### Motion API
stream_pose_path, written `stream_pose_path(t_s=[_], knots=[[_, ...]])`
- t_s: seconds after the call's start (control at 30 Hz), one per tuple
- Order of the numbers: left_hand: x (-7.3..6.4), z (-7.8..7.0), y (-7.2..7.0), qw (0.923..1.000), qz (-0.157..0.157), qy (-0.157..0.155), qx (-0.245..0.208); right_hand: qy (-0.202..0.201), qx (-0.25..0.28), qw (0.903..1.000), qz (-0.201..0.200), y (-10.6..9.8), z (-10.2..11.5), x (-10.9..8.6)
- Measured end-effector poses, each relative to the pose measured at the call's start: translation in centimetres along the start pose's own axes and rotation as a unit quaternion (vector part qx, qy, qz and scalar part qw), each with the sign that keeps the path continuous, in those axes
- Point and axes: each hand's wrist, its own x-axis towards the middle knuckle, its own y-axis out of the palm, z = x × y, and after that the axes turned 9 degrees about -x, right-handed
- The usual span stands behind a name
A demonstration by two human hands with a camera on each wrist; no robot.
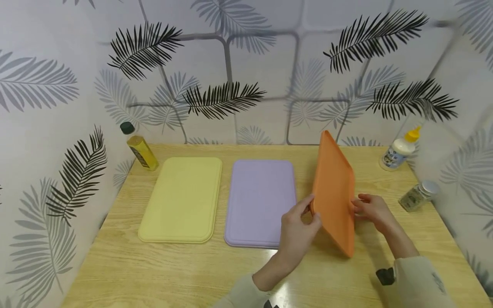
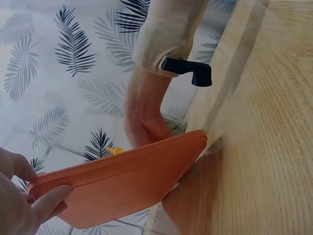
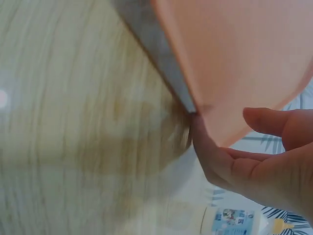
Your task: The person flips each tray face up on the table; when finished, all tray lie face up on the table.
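An orange plastic tray [image 1: 333,192] stands tilted steeply on edge over the right part of the table, its lower edge close to the wood. My left hand [image 1: 295,233] pinches its raised left edge, the thumb [image 2: 55,199] lying on one face in the left wrist view. On the opposite side, my right hand [image 1: 372,211] holds the lower right edge. Its fingers [image 3: 215,159] hook round that edge in the right wrist view, with the thumb [image 3: 266,120] in front of the tray's face. A purple tray [image 1: 259,201] lies flat just left of my left hand.
A yellow tray [image 1: 182,199] lies flat at the left. Behind it stands a bottle of yellow liquid [image 1: 142,152] with a dark cap. Along the right side are a white bottle with a yellow nozzle [image 1: 398,152] and a small lidded jar [image 1: 417,196]. Patterned walls border the table [image 1: 173,273].
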Motion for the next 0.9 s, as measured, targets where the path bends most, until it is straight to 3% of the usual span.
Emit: stream_pose_path(t_s=[0.23,0.43,0.63,0.73,0.9], knots=[[0.5,-0.3,-0.8,0.9976,-0.015,-0.06,-0.032,0.0,-0.014,0.9998,0.013,-0.4,-1.5,0.1],[0.6,-0.5,-1.1,0.9947,-0.014,-0.091,-0.046,0.011,0.026,0.9991,0.031,-1.0,-2.0,0.0],[0.8,-0.7,-1.5,0.9877,0.03,-0.123,-0.092,0.024,0.098,0.9941,0.04,-1.3,-3.0,-0.2],[1.1,-0.6,-1.9,0.9774,0.054,-0.155,-0.134,0.025,0.117,0.992,0.04,-1.4,-3.4,-0.5],[2.1,0.1,-2.4,0.9458,0.077,-0.231,-0.215,0.022,0.126,0.991,0.039,-1.8,-3.7,-1.0]])
